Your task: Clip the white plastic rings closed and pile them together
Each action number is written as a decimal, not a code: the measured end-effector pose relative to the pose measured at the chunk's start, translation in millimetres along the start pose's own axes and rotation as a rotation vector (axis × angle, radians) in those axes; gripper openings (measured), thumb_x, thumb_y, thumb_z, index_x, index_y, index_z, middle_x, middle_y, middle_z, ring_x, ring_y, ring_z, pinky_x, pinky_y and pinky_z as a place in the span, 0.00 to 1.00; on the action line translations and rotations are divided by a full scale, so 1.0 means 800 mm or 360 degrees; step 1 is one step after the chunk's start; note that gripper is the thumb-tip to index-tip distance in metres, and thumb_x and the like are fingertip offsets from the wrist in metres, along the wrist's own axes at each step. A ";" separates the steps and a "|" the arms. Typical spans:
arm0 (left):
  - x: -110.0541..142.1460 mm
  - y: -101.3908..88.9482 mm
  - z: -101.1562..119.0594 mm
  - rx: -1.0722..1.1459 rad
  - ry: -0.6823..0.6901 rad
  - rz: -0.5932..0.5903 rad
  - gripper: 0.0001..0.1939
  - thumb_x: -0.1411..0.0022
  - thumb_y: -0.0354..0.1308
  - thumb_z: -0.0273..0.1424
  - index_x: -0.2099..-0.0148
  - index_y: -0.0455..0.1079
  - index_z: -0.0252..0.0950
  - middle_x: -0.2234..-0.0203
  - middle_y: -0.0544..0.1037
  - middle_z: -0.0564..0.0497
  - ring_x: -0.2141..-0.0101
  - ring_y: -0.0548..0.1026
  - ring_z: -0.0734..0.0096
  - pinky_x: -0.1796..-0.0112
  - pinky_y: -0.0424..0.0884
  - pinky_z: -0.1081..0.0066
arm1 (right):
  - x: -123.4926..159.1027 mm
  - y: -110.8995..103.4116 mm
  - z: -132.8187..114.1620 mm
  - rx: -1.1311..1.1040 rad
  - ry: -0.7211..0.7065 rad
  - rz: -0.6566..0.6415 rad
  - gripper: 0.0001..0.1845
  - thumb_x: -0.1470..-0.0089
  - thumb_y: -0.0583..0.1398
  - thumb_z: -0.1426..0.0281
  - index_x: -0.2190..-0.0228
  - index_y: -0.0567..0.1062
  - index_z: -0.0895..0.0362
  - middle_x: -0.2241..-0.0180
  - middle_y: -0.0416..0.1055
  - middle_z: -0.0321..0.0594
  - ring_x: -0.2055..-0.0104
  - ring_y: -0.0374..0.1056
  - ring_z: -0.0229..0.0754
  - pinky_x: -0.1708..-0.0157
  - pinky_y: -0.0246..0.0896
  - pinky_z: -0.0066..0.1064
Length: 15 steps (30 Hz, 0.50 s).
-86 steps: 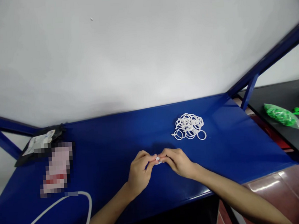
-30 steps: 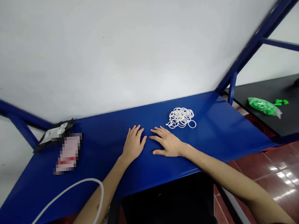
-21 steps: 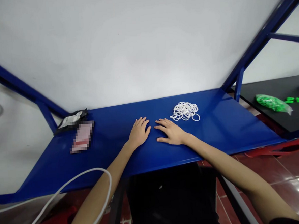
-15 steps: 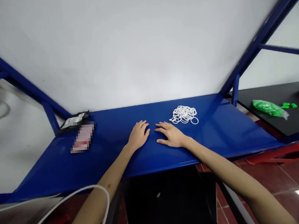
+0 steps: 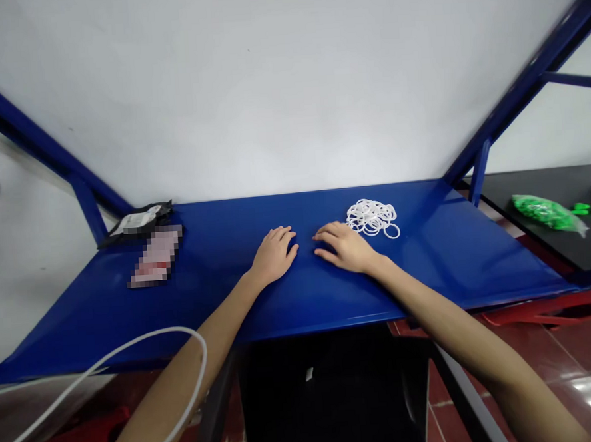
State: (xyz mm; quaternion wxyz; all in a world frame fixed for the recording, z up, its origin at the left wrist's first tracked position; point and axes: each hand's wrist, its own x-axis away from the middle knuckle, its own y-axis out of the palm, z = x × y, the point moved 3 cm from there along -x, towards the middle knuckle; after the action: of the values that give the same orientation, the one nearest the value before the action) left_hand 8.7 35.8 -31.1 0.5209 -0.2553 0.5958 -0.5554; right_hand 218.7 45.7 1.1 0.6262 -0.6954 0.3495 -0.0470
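On the blue tabletop (image 5: 310, 293) my left hand (image 5: 274, 257) rests palm down, its fingers stretched forward and the thumb apart. My right hand (image 5: 346, 246) lies a short way to its right, fingers slightly curved and thumb spread, with nothing in it. Just behind and right of the right hand is a loose heap of white rings (image 5: 371, 217); the hand's back edge overlaps the heap in view, and I cannot tell whether they touch. One ring lies at the heap's right side.
At the left lie a black package (image 5: 140, 222) with a white label and a blurred pinkish item (image 5: 158, 256). A white cable (image 5: 147, 335) loops over my left forearm. Blue frame bars rise at both sides. A black table (image 5: 552, 245) at right bears a bag of green pieces (image 5: 548, 213).
My right hand has shifted slightly right and its fingers are more curved, closer to the white rings. My left hand stays nearly in place. The camera view has moved a little.
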 end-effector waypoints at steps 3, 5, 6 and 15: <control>-0.003 -0.003 0.003 -0.0057 0.0015 0.0033 0.18 0.28 0.49 0.34 0.43 0.70 0.32 0.42 0.73 0.39 0.41 0.69 0.52 0.40 0.64 0.53 | -0.016 -0.031 0.028 0.0130 0.0026 0.0237 0.16 0.33 0.55 0.61 0.54 0.76 0.57 0.54 0.75 0.50 0.53 0.69 0.53 0.51 0.64 0.48; -0.012 -0.005 0.006 -0.0102 0.0045 0.0031 0.16 0.29 0.49 0.33 0.47 0.72 0.34 0.48 0.76 0.40 0.46 0.72 0.53 0.45 0.67 0.55 | -0.021 -0.055 0.056 0.0190 0.0143 0.0480 0.15 0.32 0.53 0.63 0.55 0.77 0.56 0.56 0.76 0.48 0.53 0.69 0.52 0.51 0.62 0.47; -0.018 -0.006 0.007 -0.0121 0.0059 0.0027 0.14 0.29 0.49 0.33 0.49 0.73 0.35 0.51 0.78 0.40 0.49 0.73 0.54 0.49 0.68 0.56 | -0.021 -0.064 0.071 0.0218 0.0212 0.0589 0.15 0.32 0.53 0.63 0.56 0.77 0.55 0.57 0.76 0.48 0.54 0.69 0.52 0.50 0.61 0.47; -0.052 -0.011 -0.017 -0.0077 0.0096 0.0034 0.12 0.28 0.49 0.32 0.57 0.73 0.36 0.61 0.78 0.45 0.57 0.73 0.58 0.56 0.65 0.59 | 0.021 -0.084 0.142 0.0434 0.0708 0.0796 0.20 0.34 0.53 0.58 0.59 0.78 0.59 0.58 0.75 0.52 0.54 0.66 0.55 0.50 0.60 0.49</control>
State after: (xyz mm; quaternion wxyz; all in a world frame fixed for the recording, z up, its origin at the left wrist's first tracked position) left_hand 7.3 75.5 -11.5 0.5022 -0.2444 0.6273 -0.5427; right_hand 317.2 129.7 31.7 0.6139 -0.4713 0.6271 -0.0885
